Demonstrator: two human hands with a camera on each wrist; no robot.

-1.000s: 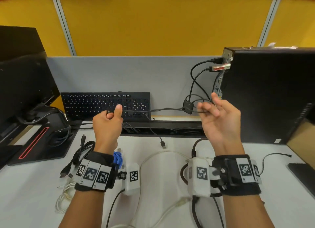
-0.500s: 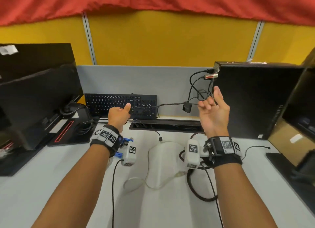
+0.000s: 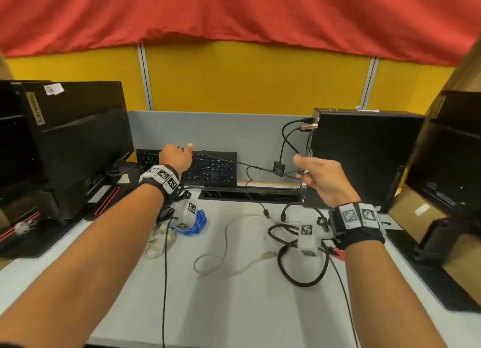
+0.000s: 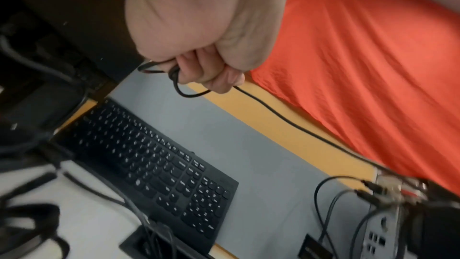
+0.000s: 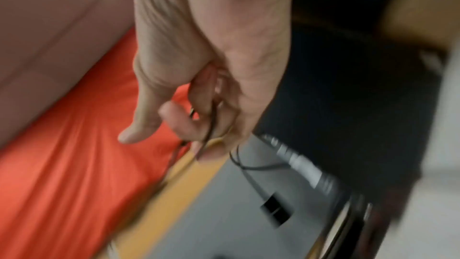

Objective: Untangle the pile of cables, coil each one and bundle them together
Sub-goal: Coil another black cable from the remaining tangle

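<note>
A thin black cable [image 3: 234, 162] stretches in the air between my two raised hands. My left hand [image 3: 177, 156] grips one end in a fist, seen closely in the left wrist view [image 4: 199, 70] with a small loop hanging below the fingers. My right hand [image 3: 316, 174] holds the other part among its curled fingers [image 5: 199, 125], thumb out. On the desk lie a grey-white cable [image 3: 226, 248], a thick black cable loop [image 3: 299, 264], a blue coiled cable [image 3: 197, 224] and a white bundle [image 3: 158, 243].
A black keyboard [image 3: 210, 169] leans at the grey partition. A black computer tower [image 3: 364, 155] stands at the right with plugged cables and a small black box [image 3: 279, 167] hanging. A monitor back [image 3: 73, 144] stands left. A cable slot [image 3: 250, 195] runs along the desk's rear.
Both hands have risen and moved apart, pulling the thin black cable tauter between them. My head has tilted up, showing more red cloth above.
</note>
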